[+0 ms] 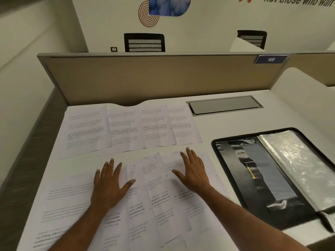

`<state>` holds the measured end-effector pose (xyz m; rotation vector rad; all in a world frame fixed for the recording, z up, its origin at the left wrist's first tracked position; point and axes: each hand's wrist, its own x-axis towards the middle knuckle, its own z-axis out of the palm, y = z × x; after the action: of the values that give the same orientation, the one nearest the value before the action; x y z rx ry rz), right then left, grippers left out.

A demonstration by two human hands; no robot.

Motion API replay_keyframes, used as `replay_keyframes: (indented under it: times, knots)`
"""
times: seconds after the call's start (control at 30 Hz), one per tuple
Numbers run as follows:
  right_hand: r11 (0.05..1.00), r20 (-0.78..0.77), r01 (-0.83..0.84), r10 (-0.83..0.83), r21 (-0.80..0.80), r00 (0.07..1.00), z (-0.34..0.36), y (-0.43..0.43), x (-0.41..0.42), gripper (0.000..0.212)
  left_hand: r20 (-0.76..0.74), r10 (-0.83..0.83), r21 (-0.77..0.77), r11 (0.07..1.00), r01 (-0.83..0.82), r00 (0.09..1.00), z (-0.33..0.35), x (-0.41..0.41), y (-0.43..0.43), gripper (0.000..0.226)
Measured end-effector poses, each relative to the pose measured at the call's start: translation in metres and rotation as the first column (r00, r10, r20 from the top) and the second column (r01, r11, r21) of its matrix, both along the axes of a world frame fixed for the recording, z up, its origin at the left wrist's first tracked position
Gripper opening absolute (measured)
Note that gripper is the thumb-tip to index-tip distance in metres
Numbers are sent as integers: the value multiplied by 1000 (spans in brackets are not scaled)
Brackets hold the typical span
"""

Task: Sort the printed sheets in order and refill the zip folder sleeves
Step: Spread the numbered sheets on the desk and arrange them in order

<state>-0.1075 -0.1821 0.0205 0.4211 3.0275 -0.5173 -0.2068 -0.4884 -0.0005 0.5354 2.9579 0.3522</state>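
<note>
White sheets [126, 127] in two rows | left hand [110, 185] and right hand [194, 173] — spread flat on near row | zip folder [233, 171] open

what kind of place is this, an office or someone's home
Most likely an open-plan office: the desk is fenced by a partition panel with a numbered tag reading 109, and mesh-backed office chairs stand beyond it.

Print under the left hand [110, 185] and right hand [194, 175] is hidden. The near sheets [155, 200] run off the bottom edge. Beyond the fingertips [187, 149], the far sheets [126, 127] blur unreadably; right of them, the zip folder [235, 160] is cropped.
</note>
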Motion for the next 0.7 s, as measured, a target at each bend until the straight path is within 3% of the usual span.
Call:
replay_keyframes:
  times: [0.33, 0.7]
  knots:
    - [999, 64, -45, 46, -21, 997, -20, -60, 47, 84, 29, 57, 8, 998, -57, 998, -17, 47, -68, 118]
    - [983, 41, -182, 181, 17, 983, -16, -129, 20, 83, -1, 135, 25, 991, -135, 991, -7, 43, -131, 121]
